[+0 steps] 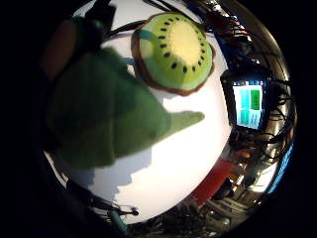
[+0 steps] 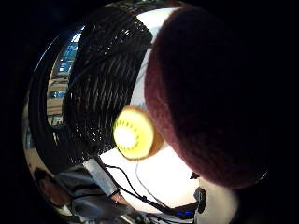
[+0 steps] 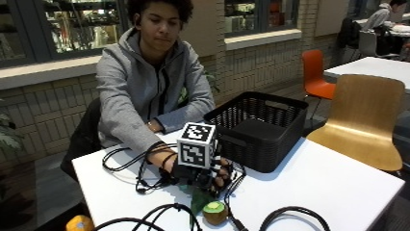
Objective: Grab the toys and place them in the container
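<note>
My right hand (image 3: 204, 174) grips a soft toy with green leaves (image 3: 200, 198), lifted just above the table (image 3: 320, 183). The kiwi toy (image 3: 215, 211) lies beside it. Neither is in the black basket (image 3: 269, 130) yet, so most work remains.

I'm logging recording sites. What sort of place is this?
Probably a cafeteria or campus common room: a white table beside a brick wall under windows, with an orange chair and a wooden chair at other tables.
</note>
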